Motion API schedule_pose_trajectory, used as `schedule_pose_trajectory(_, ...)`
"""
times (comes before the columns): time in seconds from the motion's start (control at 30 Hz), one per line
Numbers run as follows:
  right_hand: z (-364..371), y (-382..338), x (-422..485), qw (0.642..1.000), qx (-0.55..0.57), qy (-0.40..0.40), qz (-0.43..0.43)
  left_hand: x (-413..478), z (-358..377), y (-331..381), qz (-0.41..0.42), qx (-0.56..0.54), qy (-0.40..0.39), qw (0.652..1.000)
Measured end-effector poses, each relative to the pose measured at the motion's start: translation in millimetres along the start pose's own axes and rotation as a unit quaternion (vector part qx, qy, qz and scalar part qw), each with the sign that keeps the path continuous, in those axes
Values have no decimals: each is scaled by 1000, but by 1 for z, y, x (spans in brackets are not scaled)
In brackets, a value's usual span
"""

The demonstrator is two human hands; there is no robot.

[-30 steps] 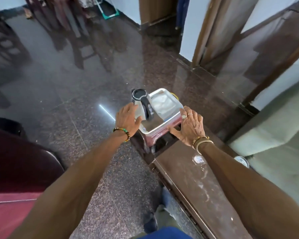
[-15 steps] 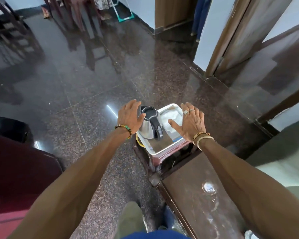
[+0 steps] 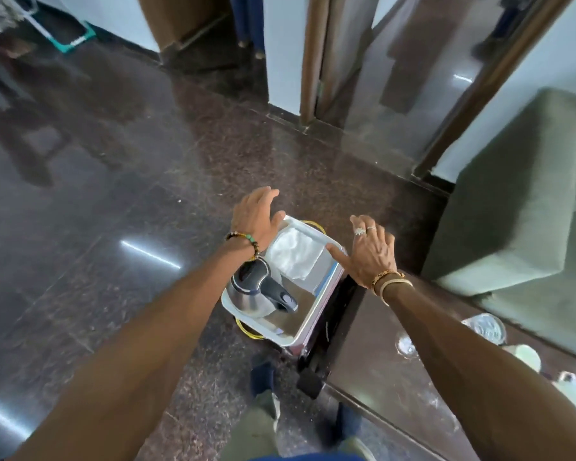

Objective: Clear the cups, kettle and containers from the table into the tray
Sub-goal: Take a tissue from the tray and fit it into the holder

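Kettle [image 3: 258, 292] in tray [image 3: 228, 302] (hands apart)

My left wrist covers the top of the kettle [image 3: 261, 292], so its lid end is out of sight. The tray [image 3: 316, 314] hides whatever it sits on, bar a yellow rim. My right forearm crosses the table [image 3: 373, 357] and masks part of the pale containers [image 3: 526, 356] there, all too blurred to identify. The picture's edge cuts off both elbows.
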State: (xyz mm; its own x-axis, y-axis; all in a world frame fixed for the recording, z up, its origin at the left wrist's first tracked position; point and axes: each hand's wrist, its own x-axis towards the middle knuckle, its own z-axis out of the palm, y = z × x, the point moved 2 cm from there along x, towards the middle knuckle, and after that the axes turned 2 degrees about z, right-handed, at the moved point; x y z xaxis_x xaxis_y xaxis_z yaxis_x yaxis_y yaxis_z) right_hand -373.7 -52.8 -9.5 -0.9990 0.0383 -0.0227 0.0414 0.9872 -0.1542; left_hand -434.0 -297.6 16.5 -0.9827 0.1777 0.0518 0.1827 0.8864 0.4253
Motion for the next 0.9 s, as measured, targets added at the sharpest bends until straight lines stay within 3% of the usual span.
schedule_pose_trajectory(0.17, 4, 18, -1, 996, 23, 12, 87, 49, 20, 16, 59, -11, -53, 997)
schedule_pose_trajectory(0.4, 38, 37, -3, 988, 52, 14, 146, 69, 92, 40, 133, 22, -137, 981)
schedule_pose_trajectory(0.73, 144, 42, 17, 979, 80, -114, 149, 86, 200, 1, 131, 113, -295, 940)
schedule_pose_trajectory(0.9, 171, 41, 34, 947, 170, -153, 224, 87, 222, -11, 106, 129, -358, 918)
